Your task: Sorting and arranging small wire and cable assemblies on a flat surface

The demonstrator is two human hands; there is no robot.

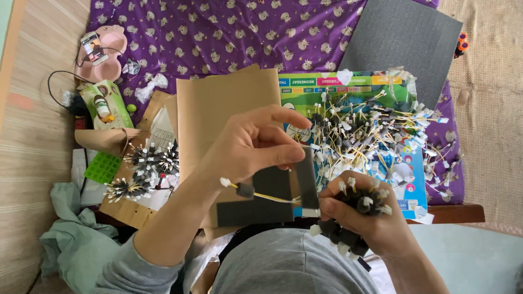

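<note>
My left hand (251, 142) pinches a narrow strip of dark grey foam (306, 177) between thumb and fingers, held upright over my lap. A thin yellow wire piece with a small dark foam bead and white end (245, 190) runs from below that hand toward my right hand. My right hand (364, 216) clutches a bundle of several such wire pieces (359, 200), their white tips and dark foam ends sticking up and down out of the fist. A flat dark grey foam rectangle (256, 209) lies just under both hands.
A big loose pile of wire pieces (376, 133) covers a colourful board (348, 87). Two bunched clusters (150, 163) lie on a wooden board at left. Brown paper (229, 100), a grey foam sheet (403, 38), a green box (106, 103) and a pink case (103, 54) rest on the purple cloth.
</note>
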